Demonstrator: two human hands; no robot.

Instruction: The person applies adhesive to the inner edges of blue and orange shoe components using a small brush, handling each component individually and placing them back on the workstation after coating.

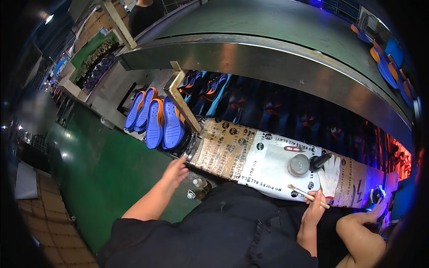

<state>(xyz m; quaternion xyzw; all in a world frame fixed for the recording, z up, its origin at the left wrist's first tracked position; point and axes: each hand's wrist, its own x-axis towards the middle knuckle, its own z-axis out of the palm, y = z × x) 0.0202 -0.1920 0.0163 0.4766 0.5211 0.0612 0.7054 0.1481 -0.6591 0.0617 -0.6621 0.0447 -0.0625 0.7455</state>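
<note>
My left hand (176, 172) reaches with fingers apart beside the black end of the bench, holding nothing that I can see. Just beyond it stand several blue and orange shoe soles (172, 125). In my right hand (315, 201) is a small brush with a wooden handle (303, 193), its bristles pointing left above the white sheet (264, 167). On that sheet stand a clear jar (298, 165) and a black bottle (319, 162), tilted in view. Red thread snips (294, 149) lie behind the jar, and a white glove (330, 176) lies to the right of the bottle.
A metal-edged green conveyor belt (254, 20) runs above the bench, with more soles (385, 67) at its right. Shoe uppers (214, 87) sit on the shelf beneath. Close on the right are a co-worker's arms (362, 231). Plastic bottles (200, 182) stand low near the bench.
</note>
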